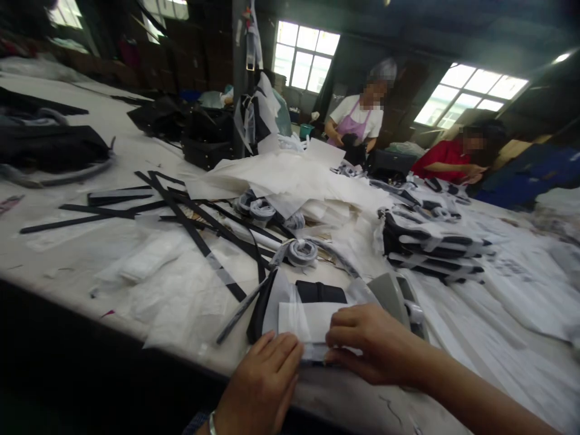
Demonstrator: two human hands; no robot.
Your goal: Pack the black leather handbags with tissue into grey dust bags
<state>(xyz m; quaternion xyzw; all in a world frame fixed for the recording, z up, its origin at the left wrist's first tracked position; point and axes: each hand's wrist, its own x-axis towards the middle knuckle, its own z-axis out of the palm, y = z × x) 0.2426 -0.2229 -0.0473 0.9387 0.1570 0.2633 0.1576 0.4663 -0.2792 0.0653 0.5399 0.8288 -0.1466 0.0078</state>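
Observation:
A black bag (321,292), partly wrapped in thin white sheet, lies on the table in front of me. A white paper piece (292,317) covers part of its near side. My left hand (265,377) presses on the bag's near left edge with its fingers stretched out together. At the right, my right hand (371,341) has curled fingers, pinching the edge of the white paper; its fingertips are partly hidden. Just beyond that hand stands a grey tape dispenser (388,293). A wrapped strap (302,252) lies coiled behind the bag.
Black strips (194,241) lie crossed at the left. White paper sheets (281,175) are heaped behind, and wrapped black bags (426,238) are stacked right. More black bags (49,151) lie far left. Two people, one in a purple apron (353,125), work across the table.

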